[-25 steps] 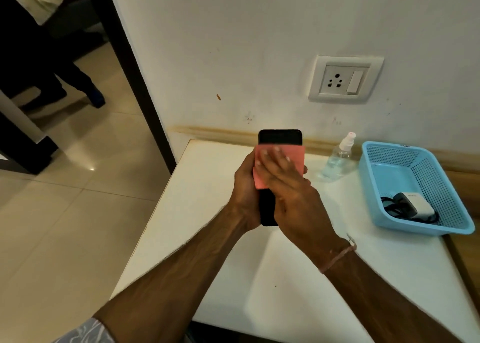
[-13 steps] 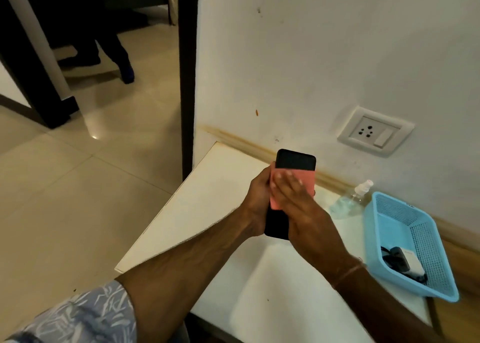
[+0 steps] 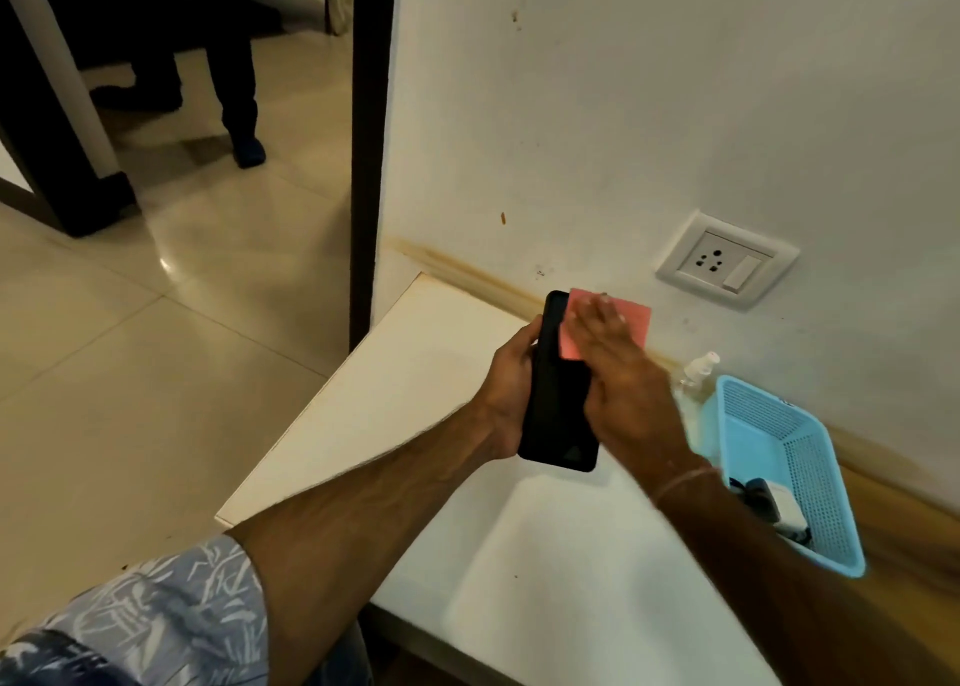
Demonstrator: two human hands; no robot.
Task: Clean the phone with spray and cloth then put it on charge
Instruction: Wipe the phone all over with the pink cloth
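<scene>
While the left hand (image 3: 511,373) grips the phone (image 3: 558,399) above the counter (image 3: 415,373), the right hand (image 3: 618,373) presses the cloth (image 3: 631,319) flat against it.

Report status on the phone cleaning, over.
Left hand grips black rectangular phone. Right hand presses pink square cloth flat on its top end. White charger in blue mesh basket; nothing obstructs.

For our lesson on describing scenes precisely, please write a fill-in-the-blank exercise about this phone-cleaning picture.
1. The left hand grips the phone while the right hand presses a ___ cloth on it.
2. The spray bottle stands beside the ___ basket.
3. The white charger lies in the ___.
Missing words: pink; blue; basket.
</scene>
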